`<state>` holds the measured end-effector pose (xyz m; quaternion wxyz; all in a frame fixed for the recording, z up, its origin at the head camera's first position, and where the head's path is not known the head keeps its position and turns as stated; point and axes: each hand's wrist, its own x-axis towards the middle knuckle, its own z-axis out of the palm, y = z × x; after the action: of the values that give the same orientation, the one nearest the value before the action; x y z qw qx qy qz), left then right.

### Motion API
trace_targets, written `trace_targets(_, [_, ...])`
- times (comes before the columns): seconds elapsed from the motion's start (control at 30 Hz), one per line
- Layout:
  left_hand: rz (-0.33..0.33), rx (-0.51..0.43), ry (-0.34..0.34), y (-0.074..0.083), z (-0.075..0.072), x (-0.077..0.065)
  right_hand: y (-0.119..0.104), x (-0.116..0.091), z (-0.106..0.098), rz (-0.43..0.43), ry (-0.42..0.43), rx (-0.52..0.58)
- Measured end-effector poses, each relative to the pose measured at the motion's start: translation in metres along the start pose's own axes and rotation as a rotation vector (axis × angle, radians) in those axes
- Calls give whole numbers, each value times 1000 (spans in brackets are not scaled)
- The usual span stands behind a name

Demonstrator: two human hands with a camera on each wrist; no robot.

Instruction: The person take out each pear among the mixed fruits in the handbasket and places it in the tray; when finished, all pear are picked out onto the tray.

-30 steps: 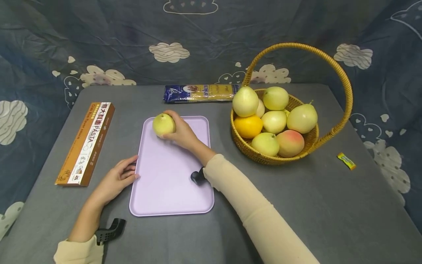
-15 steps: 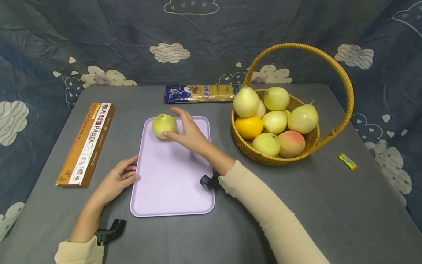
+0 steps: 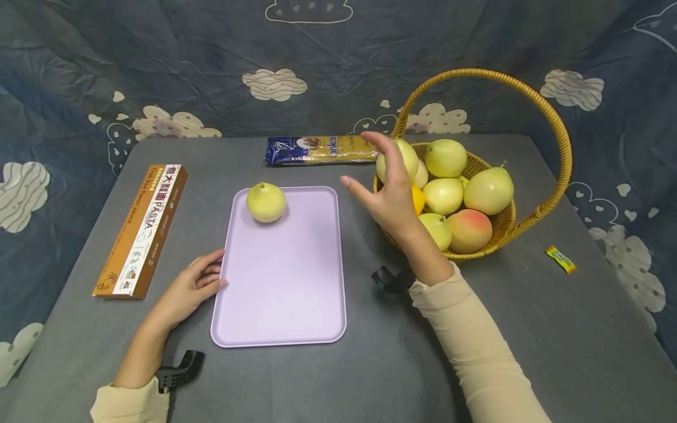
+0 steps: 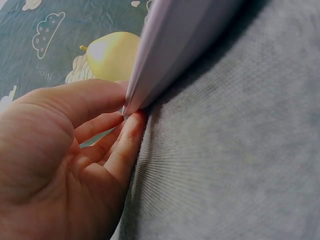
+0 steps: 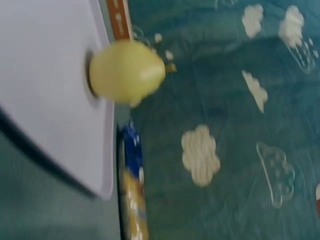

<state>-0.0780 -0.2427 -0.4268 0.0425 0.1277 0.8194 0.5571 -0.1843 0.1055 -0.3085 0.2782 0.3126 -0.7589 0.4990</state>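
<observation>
A yellow-green pear (image 3: 266,202) sits alone near the far left corner of the lilac tray (image 3: 280,282). My left hand (image 3: 187,291) rests at the tray's left edge, its thumb and fingertips touching the rim; the left wrist view shows this contact up close. My right hand (image 3: 394,200), thumb and index finger spread apart, hovers by the left side of the wicker basket (image 3: 508,235) and holds nothing. It hides part of a pear (image 3: 407,158) and an orange fruit (image 3: 418,200) in the basket. A peach (image 3: 469,230) and several more pale fruits lie there too.
A brown pasta box (image 3: 140,232) lies to the left of the tray. Behind the tray is a blue and gold pasta packet (image 3: 317,150). The basket's tall handle (image 3: 560,141) arches upward. At far right lies a small yellow wrapped candy (image 3: 560,259).
My right hand has let go of the pear on the tray and moved right, over to the fruit basket. The left hand stays at the tray edge.
</observation>
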Motion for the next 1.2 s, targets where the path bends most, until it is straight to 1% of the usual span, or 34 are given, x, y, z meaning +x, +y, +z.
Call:
trace_targets(0.07, [-6,3,-2,0,0,0,0,1,-9,19,50,-25])
trace_targets(0.2, [-22,10,-8,0,0,0,-6,1,-21,117,126,-37])
trace_targets(0.3, [-30,12,-9,0,0,0,-7,1,-26,169,149,-53])
trace_targets(0.47, [-29,-3,-13,1,0,0,2,0,-30,202,176,-56])
trace_targets(0.53, [-30,-8,-15,1,0,-1,8,-1,-31,221,180,-45])
trace_targets(0.67, [-35,-5,-16,1,0,-1,16,-4,-32,294,171,-29])
trace_targets(0.77, [-36,-3,-16,2,0,-1,29,-8,-33,355,156,-22])
trace_targets(0.93, [-35,5,-16,2,-1,-1,52,-14,-33,423,127,-30])
trace_targets(1.07, [-37,13,-20,2,-1,-1,55,-16,-33,478,111,-35])
trace_targets(1.2, [-39,16,-19,2,-1,-1,56,-16,-33,515,89,-42])
